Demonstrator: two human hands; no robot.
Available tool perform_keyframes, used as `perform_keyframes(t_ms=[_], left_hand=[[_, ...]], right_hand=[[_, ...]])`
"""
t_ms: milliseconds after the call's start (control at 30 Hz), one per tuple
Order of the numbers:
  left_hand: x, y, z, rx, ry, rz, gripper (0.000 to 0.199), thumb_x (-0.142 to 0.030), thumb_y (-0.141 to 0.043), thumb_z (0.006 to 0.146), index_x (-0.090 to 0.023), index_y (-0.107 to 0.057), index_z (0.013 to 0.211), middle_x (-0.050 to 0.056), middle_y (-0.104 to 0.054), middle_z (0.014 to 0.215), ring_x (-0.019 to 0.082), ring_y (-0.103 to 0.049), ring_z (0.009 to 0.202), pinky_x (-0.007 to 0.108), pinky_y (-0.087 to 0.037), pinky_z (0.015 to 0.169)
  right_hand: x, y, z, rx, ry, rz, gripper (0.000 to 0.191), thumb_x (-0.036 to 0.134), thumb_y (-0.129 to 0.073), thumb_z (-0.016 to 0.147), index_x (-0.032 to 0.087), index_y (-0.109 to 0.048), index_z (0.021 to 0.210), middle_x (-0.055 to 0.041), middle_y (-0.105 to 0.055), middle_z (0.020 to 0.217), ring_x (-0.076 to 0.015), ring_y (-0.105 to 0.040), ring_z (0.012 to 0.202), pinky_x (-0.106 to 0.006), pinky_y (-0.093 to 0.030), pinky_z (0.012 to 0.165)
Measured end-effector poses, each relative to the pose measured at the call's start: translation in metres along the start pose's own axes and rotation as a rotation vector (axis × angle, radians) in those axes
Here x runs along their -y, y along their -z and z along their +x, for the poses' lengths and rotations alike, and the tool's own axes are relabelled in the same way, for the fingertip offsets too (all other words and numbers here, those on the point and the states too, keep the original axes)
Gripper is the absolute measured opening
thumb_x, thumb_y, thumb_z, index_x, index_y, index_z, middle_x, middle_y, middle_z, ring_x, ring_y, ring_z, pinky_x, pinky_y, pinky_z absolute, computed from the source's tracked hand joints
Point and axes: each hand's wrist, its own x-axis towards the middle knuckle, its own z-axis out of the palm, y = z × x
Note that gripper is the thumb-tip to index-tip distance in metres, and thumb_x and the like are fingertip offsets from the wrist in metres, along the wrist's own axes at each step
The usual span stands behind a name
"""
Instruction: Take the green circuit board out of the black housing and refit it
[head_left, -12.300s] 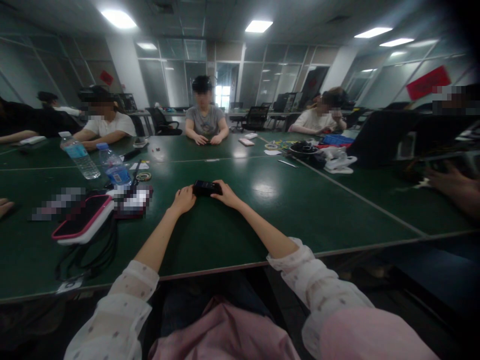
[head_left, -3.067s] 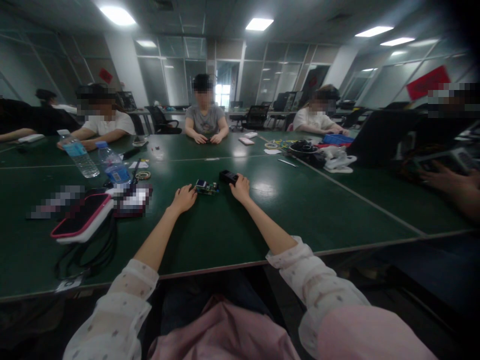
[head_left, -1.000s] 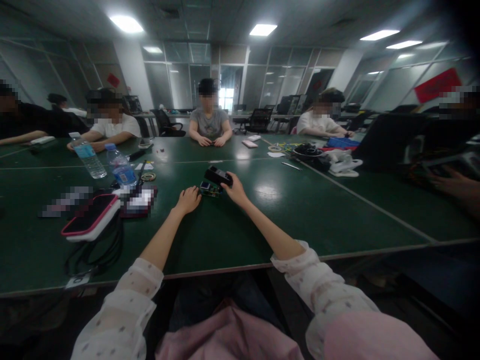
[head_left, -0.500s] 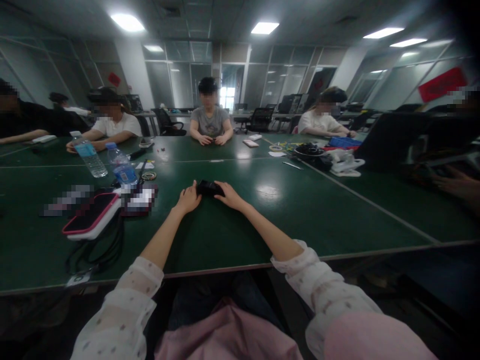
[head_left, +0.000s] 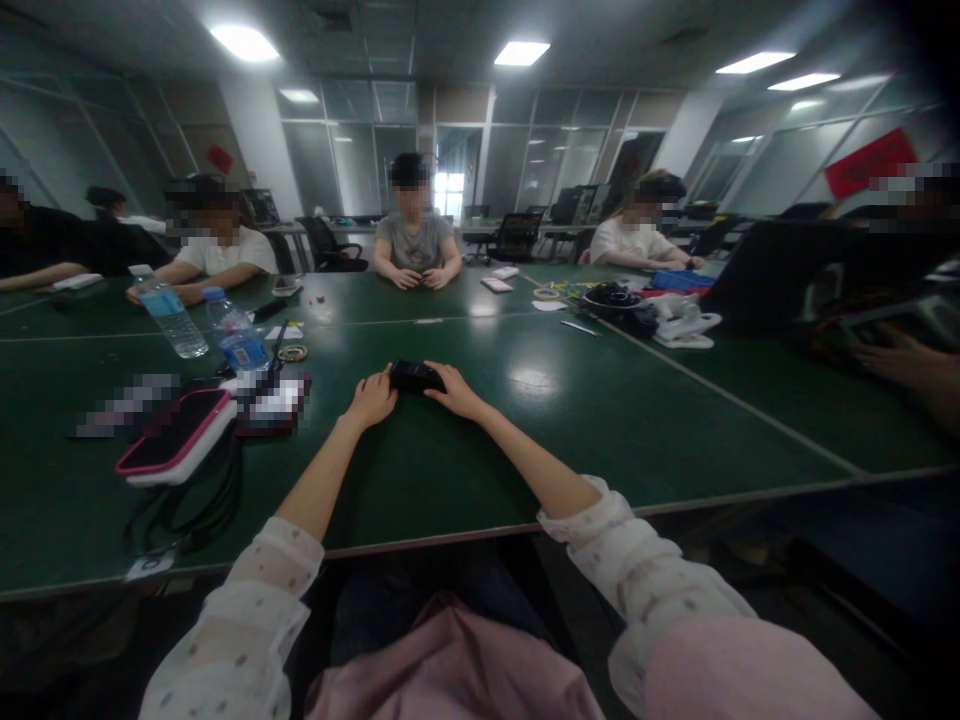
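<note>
A small black box-shaped object [head_left: 414,376] rests on the green table [head_left: 480,460] in front of me; its exact kind is too dark to make out. My left hand [head_left: 373,398] grips its left end, with fingers closed against the side. On the opposite end, my right hand [head_left: 452,390] holds it with thumb and fingers bent round the edge. Both forearms reach forward over the table's near edge.
To the left stand two water bottles [head_left: 169,312], near a phone in a pink-rimmed case [head_left: 176,435] and black cables [head_left: 187,500]. At right lie a pen [head_left: 580,328], a white plastic item [head_left: 684,328] and a black cable bundle [head_left: 611,298]. Several people sit around the table.
The whole view has shifted slightly, so things sit a little further left. Both hands keep hold of the black object in about the same place.
</note>
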Motion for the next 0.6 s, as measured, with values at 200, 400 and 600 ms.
perform_keyframes(t_ms=[200, 400, 600], left_hand=[[-0.002, 0.0021, -0.0016, 0.002, 0.0, 0.003, 0.058, -0.027, -0.03, 0.095, -0.01, -0.021, 0.149, 0.016, -0.045, 0.143, 0.025, -0.039, 0.133, 0.043, -0.027, 0.109], [0.0043, 0.0036, 0.0031, 0.041, 0.003, -0.029, 0.054, -0.025, -0.03, 0.095, -0.013, -0.027, 0.147, 0.014, -0.048, 0.141, 0.025, -0.042, 0.131, 0.042, -0.03, 0.108], [0.0044, 0.0041, -0.0001, 0.003, -0.022, -0.025, 0.055, -0.023, -0.033, 0.093, -0.012, -0.027, 0.147, 0.014, -0.048, 0.141, 0.025, -0.042, 0.131, 0.041, -0.03, 0.109]], right_hand=[[0.0001, -0.0006, 0.0001, -0.001, -0.012, -0.002, 0.064, 0.025, -0.062, 0.084, 0.025, -0.035, 0.142, -0.0118, -0.05, 0.133, -0.0268, -0.046, 0.12, -0.048, -0.039, 0.1], [-0.0002, -0.0001, -0.0006, 0.013, -0.018, 0.007, 0.064, 0.026, -0.061, 0.084, 0.025, -0.034, 0.142, -0.0122, -0.05, 0.132, -0.0268, -0.046, 0.12, -0.048, -0.041, 0.099], [0.0011, 0.0009, -0.0015, 0.023, -0.04, 0.02, 0.063, 0.028, -0.06, 0.085, 0.026, -0.034, 0.142, -0.0112, -0.049, 0.134, -0.0269, -0.044, 0.123, -0.049, -0.041, 0.099]])
